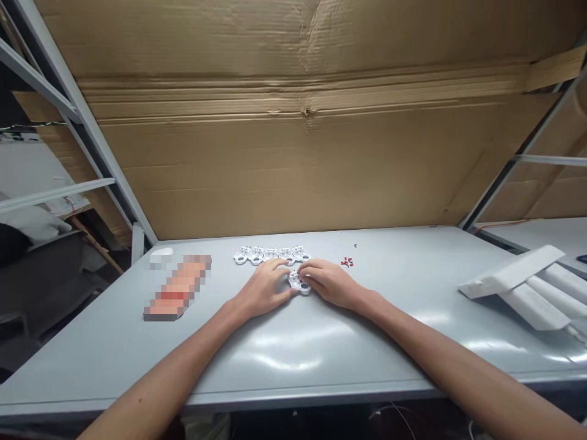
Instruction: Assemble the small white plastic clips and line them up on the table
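Observation:
Between my two hands is a small white plastic part [303,288] with a round ring at its near end. My left hand [266,288] grips the part from the left, thumb at its near edge and fingers at its far side. From the right, my right hand [331,282] has its fingers bent and pressed together over the part's top; whatever they pinch there is hidden. A row of several similar white plastic parts [271,255] lies just beyond my hands. To the right of the row sits a small cluster of red and black pieces [348,262].
On the left of the grey table [257,373] are a blurred orange box [177,290] and a white object [161,256]. White padded wrapping [518,287] lies at the right. A cardboard wall [293,177] and metal frame posts [98,134] bound the table. A tiny black piece [355,245] lies far back.

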A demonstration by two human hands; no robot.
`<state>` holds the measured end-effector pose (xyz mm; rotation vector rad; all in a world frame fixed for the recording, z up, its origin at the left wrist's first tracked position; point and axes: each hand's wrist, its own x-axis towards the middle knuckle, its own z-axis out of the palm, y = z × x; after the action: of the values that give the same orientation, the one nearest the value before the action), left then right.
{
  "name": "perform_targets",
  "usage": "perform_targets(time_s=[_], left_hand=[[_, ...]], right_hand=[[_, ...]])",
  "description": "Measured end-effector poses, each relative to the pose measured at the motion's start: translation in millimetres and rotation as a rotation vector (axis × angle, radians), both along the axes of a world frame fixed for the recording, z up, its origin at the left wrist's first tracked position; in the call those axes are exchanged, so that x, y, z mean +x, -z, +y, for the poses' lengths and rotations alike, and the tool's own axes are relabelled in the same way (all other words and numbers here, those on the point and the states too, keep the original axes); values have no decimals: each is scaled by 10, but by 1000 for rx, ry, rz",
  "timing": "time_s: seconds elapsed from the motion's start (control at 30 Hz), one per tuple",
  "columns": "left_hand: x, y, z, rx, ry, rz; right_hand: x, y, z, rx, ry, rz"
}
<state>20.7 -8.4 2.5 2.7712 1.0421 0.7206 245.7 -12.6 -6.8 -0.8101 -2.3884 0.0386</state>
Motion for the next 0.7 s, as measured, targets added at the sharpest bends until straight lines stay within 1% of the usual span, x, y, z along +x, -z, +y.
perform_targets(time_s=[0.13,0.23,0.33,0.43,0.53,0.63,0.7], left_hand=[[-13,-4,8,12,2,1],[-24,2,20,13,10,14],[-32,2,26,14,17,19],[-32,-7,18,15,22,22],[-28,-19,0,19,24,25],[-28,-31,-16,27,17,35],[-32,-39,-19,35,25,43]], right_hand=[[22,-53,-27,-44,90,30],[71,-89,-42,-90,173,98],[106,-120,-45,-123,212,221],[90,-174,-52,-187,207,401],[39,-260,-63,-369,185,666],[12,-333,-67,-649,146,915],[22,-348,-63,-855,126,1034]])
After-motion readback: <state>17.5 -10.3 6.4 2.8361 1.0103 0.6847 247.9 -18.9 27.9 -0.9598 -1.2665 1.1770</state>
